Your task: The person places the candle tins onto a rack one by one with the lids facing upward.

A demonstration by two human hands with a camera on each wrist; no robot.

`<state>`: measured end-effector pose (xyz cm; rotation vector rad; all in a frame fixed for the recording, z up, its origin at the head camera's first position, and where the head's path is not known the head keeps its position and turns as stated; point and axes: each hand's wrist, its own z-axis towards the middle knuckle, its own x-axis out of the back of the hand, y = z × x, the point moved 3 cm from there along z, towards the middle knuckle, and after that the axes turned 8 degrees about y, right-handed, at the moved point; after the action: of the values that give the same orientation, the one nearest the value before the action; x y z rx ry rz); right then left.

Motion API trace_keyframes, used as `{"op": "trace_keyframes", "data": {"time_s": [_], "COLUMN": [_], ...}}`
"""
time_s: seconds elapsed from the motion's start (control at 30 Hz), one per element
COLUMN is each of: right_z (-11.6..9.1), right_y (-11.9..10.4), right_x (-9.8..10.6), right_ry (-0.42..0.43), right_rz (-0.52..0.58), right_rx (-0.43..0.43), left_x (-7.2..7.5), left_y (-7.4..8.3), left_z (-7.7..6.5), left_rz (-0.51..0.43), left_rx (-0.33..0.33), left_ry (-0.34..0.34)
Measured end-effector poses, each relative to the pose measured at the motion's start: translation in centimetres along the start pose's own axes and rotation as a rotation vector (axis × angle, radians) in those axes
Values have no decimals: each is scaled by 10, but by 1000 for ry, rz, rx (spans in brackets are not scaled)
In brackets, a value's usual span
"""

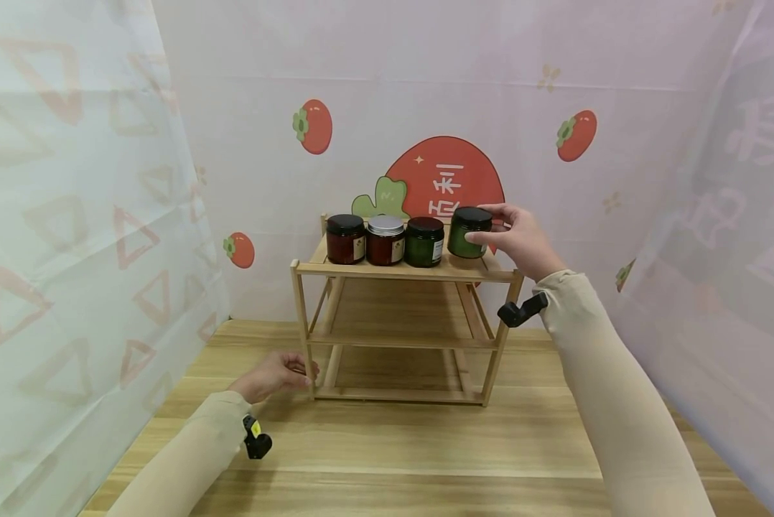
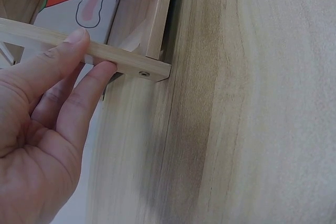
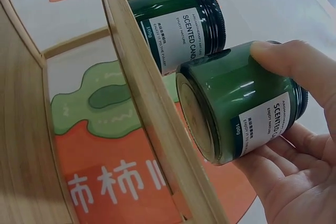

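Observation:
My right hand (image 1: pixel 521 240) grips a green scented candle jar (image 1: pixel 467 243) with a black lid at the right end of the wooden rack (image 1: pixel 400 343). In the right wrist view this jar (image 3: pixel 236 108) is tilted, its base by the top rail, thumb on one side and fingers on the other. Left of it on the top shelf stand another green candle jar (image 1: pixel 419 251), a dark red jar (image 1: pixel 380 253) with a silver lid, and a dark red jar (image 1: pixel 342 248) with a black lid. Low down, my left hand (image 1: pixel 276 375) pinches the rack's left front leg (image 2: pixel 100 51) between thumb and fingers.
The rack stands on a wood-grain table (image 1: pixel 387 452), with a lower tier under the jars. Behind it hangs a pale cloth backdrop (image 1: pixel 426 108) printed with red persimmons. Cloth walls rise on the left (image 1: pixel 70 215) and right (image 1: pixel 716 251).

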<state>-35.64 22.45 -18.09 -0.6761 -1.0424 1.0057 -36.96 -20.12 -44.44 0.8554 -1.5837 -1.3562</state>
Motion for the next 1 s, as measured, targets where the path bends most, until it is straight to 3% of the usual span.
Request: {"op": "trace_keyframes", "data": {"time_s": [1.0], "right_z": [1], "right_y": [3], "right_x": [-7], "right_ry": [-89], "right_rz": [-85], "right_rx": [-34], "left_x": [1], "left_y": [0], "left_z": [0], "left_rz": [3], "left_rx": [-16], "left_ry": [-2]}}
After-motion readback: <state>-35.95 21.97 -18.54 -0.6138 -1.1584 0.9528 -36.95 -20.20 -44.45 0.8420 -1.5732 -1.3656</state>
